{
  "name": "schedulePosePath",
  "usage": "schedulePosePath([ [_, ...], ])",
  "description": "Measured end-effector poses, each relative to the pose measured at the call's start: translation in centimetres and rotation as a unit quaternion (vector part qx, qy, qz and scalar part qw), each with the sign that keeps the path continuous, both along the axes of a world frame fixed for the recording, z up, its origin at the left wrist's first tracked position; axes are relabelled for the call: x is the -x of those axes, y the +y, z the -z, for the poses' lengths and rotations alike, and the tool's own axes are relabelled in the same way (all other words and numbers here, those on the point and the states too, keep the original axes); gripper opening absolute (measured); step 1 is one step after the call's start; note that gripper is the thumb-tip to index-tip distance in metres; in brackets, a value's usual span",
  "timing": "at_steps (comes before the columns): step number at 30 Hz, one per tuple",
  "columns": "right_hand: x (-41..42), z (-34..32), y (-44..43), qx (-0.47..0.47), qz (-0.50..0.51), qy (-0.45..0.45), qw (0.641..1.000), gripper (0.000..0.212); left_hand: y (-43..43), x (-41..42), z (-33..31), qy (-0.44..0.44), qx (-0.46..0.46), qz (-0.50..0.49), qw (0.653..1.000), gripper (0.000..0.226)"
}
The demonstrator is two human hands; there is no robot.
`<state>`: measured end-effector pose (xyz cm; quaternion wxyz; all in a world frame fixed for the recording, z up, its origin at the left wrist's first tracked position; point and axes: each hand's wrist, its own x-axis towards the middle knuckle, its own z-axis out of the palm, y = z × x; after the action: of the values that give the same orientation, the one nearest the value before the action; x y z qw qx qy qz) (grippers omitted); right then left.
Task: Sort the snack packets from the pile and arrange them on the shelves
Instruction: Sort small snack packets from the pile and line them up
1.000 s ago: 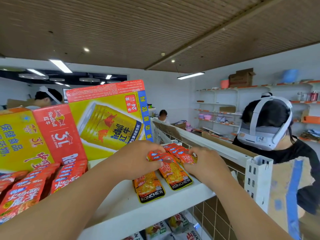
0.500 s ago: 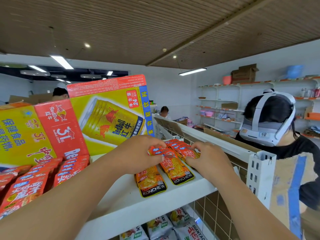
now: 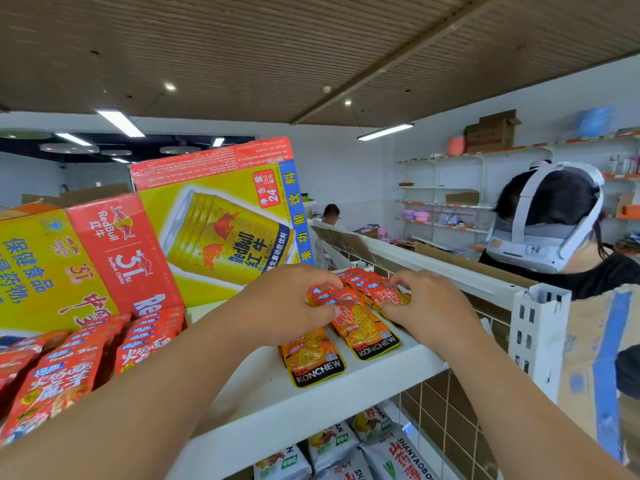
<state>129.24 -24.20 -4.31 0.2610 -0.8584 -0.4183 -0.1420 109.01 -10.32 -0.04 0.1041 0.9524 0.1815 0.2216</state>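
Note:
Orange KONCHEW snack packets (image 3: 365, 327) lie in an overlapping row on the white top shelf (image 3: 311, 407). One more KONCHEW packet (image 3: 311, 360) lies beside the row, nearer the shelf's front edge. My left hand (image 3: 287, 299) grips the left side of the row with thumb and curled fingers. My right hand (image 3: 427, 306) pinches the packets from the right side. The far packets of the row are partly hidden behind my fingers.
Red snack packets (image 3: 59, 379) stand in rows at the left of the shelf. Two RedBull cartons (image 3: 221, 223) sit behind them. A lower shelf holds more packets (image 3: 349, 448). A person in a white headset (image 3: 550, 233) stands beyond the shelf's right post (image 3: 538, 337).
Both hands stay on the orange packet row, shifting only slightly. The camera has tilted a little, and the packets look pressed closer together.

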Motion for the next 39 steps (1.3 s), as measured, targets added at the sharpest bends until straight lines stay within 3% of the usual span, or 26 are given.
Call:
schedulePosePath([
  [10, 1.0, -0.2, -0.5, -0.021, -0.018, 0.006, 1.000, 0.040, 0.8, 1.0, 0.1, -0.005, -0.054, -0.012, 0.998, 0.036],
  [15, 3.1, -0.6, -0.7, -0.066, -0.044, 0.014, 0.997, 0.040, 1.6, 4.0, -1.1, -0.026, -0.033, -0.027, 0.999, 0.036],
  [22, 12.1, -0.5, 1.8, -0.083, -0.113, -0.035, 0.989, 0.041, 1.7, 14.8, -0.6, -0.029, -0.059, -0.085, 0.994, 0.041],
  [31, 25.2, -0.2, 6.2, -0.036, -0.191, -0.054, 0.980, 0.043, 2.1, 34.7, 2.3, -0.069, -0.100, -0.283, 0.951, 0.040],
  [39, 28.4, 0.6, 6.3, -0.037, -0.157, -0.058, 0.985, 0.044, 0.6, 39.3, 4.7, -0.107, -0.122, -0.363, 0.918, 0.048],
])
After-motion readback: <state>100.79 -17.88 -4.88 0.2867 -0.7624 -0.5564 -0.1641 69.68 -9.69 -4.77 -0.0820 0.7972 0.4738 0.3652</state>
